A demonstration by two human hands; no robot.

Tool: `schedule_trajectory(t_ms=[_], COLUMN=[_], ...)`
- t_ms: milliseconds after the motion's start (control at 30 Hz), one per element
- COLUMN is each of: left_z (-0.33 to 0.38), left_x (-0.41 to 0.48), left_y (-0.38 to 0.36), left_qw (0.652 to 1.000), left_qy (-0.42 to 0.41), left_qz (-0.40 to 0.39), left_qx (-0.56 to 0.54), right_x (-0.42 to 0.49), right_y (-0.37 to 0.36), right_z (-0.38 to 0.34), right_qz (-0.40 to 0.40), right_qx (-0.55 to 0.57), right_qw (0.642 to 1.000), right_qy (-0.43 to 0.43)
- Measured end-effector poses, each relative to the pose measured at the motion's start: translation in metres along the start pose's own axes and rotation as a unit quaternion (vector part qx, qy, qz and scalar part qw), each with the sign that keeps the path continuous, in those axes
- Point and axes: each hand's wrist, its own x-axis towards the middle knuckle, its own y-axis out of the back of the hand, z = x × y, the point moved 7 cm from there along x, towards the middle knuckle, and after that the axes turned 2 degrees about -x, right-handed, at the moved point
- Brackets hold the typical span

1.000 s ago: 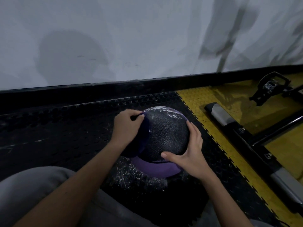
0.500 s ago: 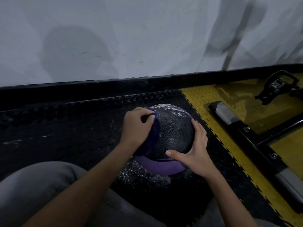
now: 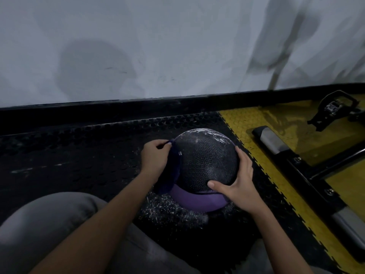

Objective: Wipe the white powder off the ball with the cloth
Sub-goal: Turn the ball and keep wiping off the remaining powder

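A black textured ball (image 3: 205, 161) with a purple band low on its near side sits on the black studded floor mat (image 3: 79, 155). White powder (image 3: 205, 134) streaks its top far side. My left hand (image 3: 155, 160) grips a dark purple cloth (image 3: 171, 173) and presses it against the ball's left side. My right hand (image 3: 237, 182) cups the ball's right side, fingers spread and thumb laid across the front.
Spilled white powder (image 3: 169, 210) speckles the mat in front of the ball. A yellow studded floor strip (image 3: 256, 123) lies to the right, with a black and grey machine frame (image 3: 276, 145) and a pedal (image 3: 333, 107) on it. A white wall rises behind. My grey-trousered knee (image 3: 45, 220) is at lower left.
My left hand with the cloth has slid from the ball's upper left down along its left side. My right hand has stayed on the right side.
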Motion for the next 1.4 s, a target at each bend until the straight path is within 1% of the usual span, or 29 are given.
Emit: schedule_trajectory(t_ms=[33, 100, 133, 167, 200, 267, 300, 333, 400, 533, 633, 700, 833, 967, 1033, 1133, 1200, 1267, 1333, 1400], left_z=[0.012, 0.035, 0.040, 0.041, 0.037, 0.019, 0.010, 0.004, 0.006, 0.030, 0.038, 0.041, 0.046, 0.046, 0.046, 0.045, 0.044, 0.045, 0.047, 0.050], left_x=[-0.008, -0.026, -0.031, -0.030, -0.024, -0.007, -0.001, 0.001, -0.001, -0.015, -0.021, -0.026, -0.043, -0.049, -0.054, -0.065, -0.067, -0.070, -0.072, -0.073], left_y=[-0.002, -0.011, -0.015, -0.015, -0.012, -0.002, 0.001, 0.003, 0.003, -0.006, -0.011, -0.011, -0.023, -0.030, -0.033, -0.044, -0.047, -0.050, -0.052, -0.052], left_qw=[0.997, 0.973, 0.961, 0.958, 0.966, 0.990, 0.996, 0.998, 0.999, 0.993, 0.987, 0.981, 0.960, 0.947, 0.941, 0.929, 0.926, 0.927, 0.938, 0.947], left_qy=[-0.071, -0.211, -0.251, -0.259, -0.233, -0.116, -0.061, -0.026, -0.006, -0.013, -0.015, -0.020, 0.000, 0.026, 0.017, -0.048, -0.087, -0.106, -0.147, -0.187], left_qz=[-0.001, -0.020, -0.027, -0.025, -0.016, 0.004, 0.006, 0.000, -0.032, -0.116, -0.157, -0.185, -0.261, -0.292, -0.317, -0.363, -0.366, -0.356, -0.313, -0.260], left_qx=[0.034, 0.095, 0.114, 0.120, 0.113, 0.083, 0.071, 0.063, 0.038, -0.025, -0.042, -0.053, -0.101, -0.133, -0.119, -0.044, -0.019, -0.038, -0.015, 0.012], right_x=[-0.001, 0.000, 0.000, 0.001, 0.001, 0.001, 0.002, 0.002, 0.003, 0.000, 0.000, 0.002, 0.002, 0.001, 0.001, 0.001, -0.001, -0.001, 0.000, 0.001], right_y=[0.000, 0.001, 0.002, 0.002, 0.001, 0.000, -0.001, -0.001, -0.002, -0.002, -0.001, 0.001, 0.003, 0.009, 0.011, 0.013, 0.016, 0.016, 0.014, 0.014], right_z=[0.000, 0.000, 0.001, 0.001, 0.000, -0.002, -0.002, -0.002, -0.001, -0.001, -0.005, -0.005, -0.007, -0.012, -0.013, -0.012, -0.011, -0.012, -0.012, -0.010], right_qz=[0.000, 0.000, 0.000, -0.002, -0.002, 0.001, 0.002, 0.003, 0.004, -0.014, -0.045, -0.050, -0.043, -0.024, -0.017, -0.006, 0.002, -0.004, -0.009, 0.010], right_qx=[-0.003, -0.012, -0.015, -0.015, -0.012, -0.006, -0.005, -0.005, -0.010, -0.006, 0.086, 0.146, 0.175, 0.215, 0.215, 0.242, 0.261, 0.256, 0.218, 0.198], right_qw=[1.000, 1.000, 1.000, 1.000, 1.000, 1.000, 1.000, 1.000, 1.000, 1.000, 0.995, 0.987, 0.983, 0.976, 0.976, 0.970, 0.964, 0.966, 0.975, 0.979], right_qy=[0.001, 0.000, -0.001, 0.000, 0.002, 0.008, 0.010, 0.012, 0.012, 0.003, -0.036, -0.054, -0.038, -0.019, -0.020, -0.035, -0.041, -0.042, -0.039, -0.040])
